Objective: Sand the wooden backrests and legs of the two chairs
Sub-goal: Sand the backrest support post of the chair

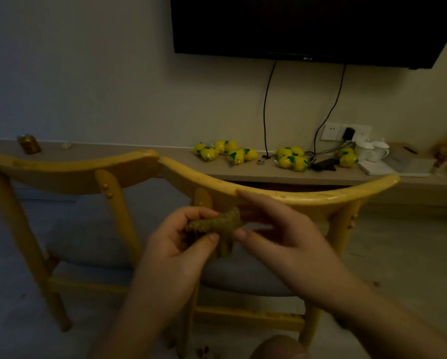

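Dim room: a long tabletop under a dark wall screen carries yellow packets. Two yellow wooden chairs with curved backrests stand side by side before it. Both hands pinch a crumpled brownish sandpaper piece: left hand grip clamped on it, right hand grip closed on its other edge, just below the right backrest.

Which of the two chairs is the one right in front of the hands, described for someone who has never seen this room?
Start at the black television on the wall and drop to the long shelf beneath it. Two yellow wooden chairs stand before the shelf; take the right chair. Unlike the left chair, its curved backrest sits under the yellow packets, with both hands just before it.
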A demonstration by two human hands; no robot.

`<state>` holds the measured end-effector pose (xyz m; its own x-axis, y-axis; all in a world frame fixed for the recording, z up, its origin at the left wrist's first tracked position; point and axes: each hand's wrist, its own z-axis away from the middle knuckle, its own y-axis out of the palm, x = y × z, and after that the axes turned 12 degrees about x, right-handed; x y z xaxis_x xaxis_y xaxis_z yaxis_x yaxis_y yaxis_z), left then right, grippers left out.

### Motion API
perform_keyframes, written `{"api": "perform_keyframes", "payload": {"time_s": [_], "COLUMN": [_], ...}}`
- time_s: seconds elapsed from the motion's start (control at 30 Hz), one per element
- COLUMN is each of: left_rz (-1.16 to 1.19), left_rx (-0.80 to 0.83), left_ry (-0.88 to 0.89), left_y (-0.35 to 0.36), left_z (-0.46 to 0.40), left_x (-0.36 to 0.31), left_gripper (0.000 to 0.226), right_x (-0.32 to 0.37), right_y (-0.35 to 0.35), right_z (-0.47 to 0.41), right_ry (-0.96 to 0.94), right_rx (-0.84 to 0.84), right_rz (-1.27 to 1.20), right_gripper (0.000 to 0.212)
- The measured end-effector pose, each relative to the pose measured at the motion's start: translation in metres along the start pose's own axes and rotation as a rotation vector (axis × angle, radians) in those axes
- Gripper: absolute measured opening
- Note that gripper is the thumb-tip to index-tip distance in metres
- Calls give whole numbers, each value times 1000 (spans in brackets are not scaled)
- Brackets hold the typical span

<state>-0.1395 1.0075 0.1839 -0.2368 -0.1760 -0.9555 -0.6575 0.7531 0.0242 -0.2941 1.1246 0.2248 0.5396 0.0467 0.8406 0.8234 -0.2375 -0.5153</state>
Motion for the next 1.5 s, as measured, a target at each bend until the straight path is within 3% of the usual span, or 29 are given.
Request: {"api": "perform_keyframes", "payload": {"time_s": [0.07,0.13,0.27,0.33,0.43,0.53,0.6,0.67,0.73,0.8,0.87,0.93,1.0,1.1,1.37,1.5], "left_rz": [41,78,98,252,693,729,552,149,-286,-639,-832,-909,-947,-1027,-1008,-1002], "left_rx": [10,-79,-240,-273,-185,-70,-148,-292,-376,-394,-383,-372,-352,-314,-293,-268], "left_ry": [-34,-46,-23,-4,-70,-123,-72,20,236,482,615,613,567,523,618,555], "left_y": [-2,-7,-19,-20,-21,-22,-24,-30,-40,-45,-40,-27,-20,-23,-30,-25], "left_z": [7,13,21,21,20,17,10,3,-8,-23,-38,-48,-49,-42,-51,-47], "left_x": [2,5,0,-4,-4,5,12,20,27,41,52,62,77,97,81,96], "left_gripper": [33,36,41,41,50,43,33,29,25,28,24,26,30,23,28,24], "right_x": [9,14,21,23,24,22,16,9,2,-8,-16,-25,-34,-44,-53,-55], "right_y": [15,24,41,49,58,68,73,65,38,2,-31,-52,-64,-70,-67,-67], "right_z": [-10,-13,-10,-9,-12,-16,-20,-24,-27,-33,-43,-54,-64,-71,-74,-75], "right_ry": [35,54,102,111,104,103,132,105,-54,-240,-329,-384,-452,-481,-472,-474], "right_rx": [-2,-48,-101,-158,-235,-189,-131,-115,-156,-140,-64,57,193,314,301,292], "right_rz": [-142,-206,-308,-414,-710,-850,-716,-416,171,722,985,1144,1255,1236,1098,1082], "right_gripper": [31,18,11,8,8,15,12,16,12,30,38,42,46,54,59,58]}}
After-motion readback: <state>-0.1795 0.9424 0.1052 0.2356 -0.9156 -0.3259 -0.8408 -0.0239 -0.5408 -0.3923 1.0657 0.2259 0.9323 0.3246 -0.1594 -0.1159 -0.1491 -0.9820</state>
